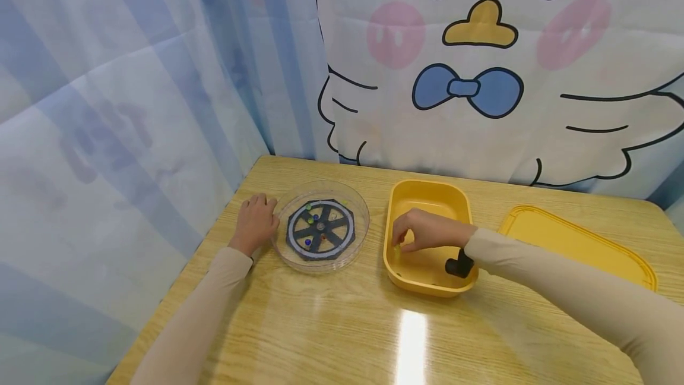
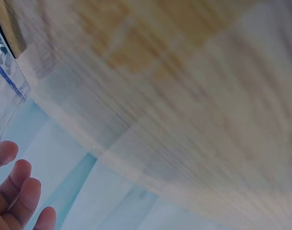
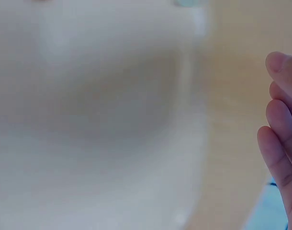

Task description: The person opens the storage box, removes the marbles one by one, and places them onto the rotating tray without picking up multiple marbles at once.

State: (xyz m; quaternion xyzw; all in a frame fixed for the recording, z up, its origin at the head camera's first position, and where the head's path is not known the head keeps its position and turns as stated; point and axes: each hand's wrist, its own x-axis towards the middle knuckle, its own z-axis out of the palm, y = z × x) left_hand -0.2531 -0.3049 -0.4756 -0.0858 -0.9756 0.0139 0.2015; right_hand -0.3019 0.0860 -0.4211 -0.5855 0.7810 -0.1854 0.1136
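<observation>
A clear round dish [image 1: 361,242] holds a dark octagonal frame [image 1: 320,227] with spokes and a pale ring. Several small glass marbles lie in it, among them a blue marble [image 1: 307,242] and a green marble [image 1: 309,207]. My left hand [image 1: 255,223] is at the dish's left rim, its fingers loosely bent in the left wrist view. Inside the yellow tub [image 1: 431,291], my right hand [image 1: 430,230] reaches down near the left wall. A small yellowish marble [image 1: 396,252] shows right at its fingertips; whether they pinch it is unclear.
Right of the tub lies a flat yellow lid [image 1: 577,242], partly behind my right forearm. The wooden table [image 1: 299,325] ends at the left along a striped curtain [image 1: 133,106]. Another curtain with a cartoon bird stands behind. A pale green thing [image 3: 186,2] shows at the right wrist view's top.
</observation>
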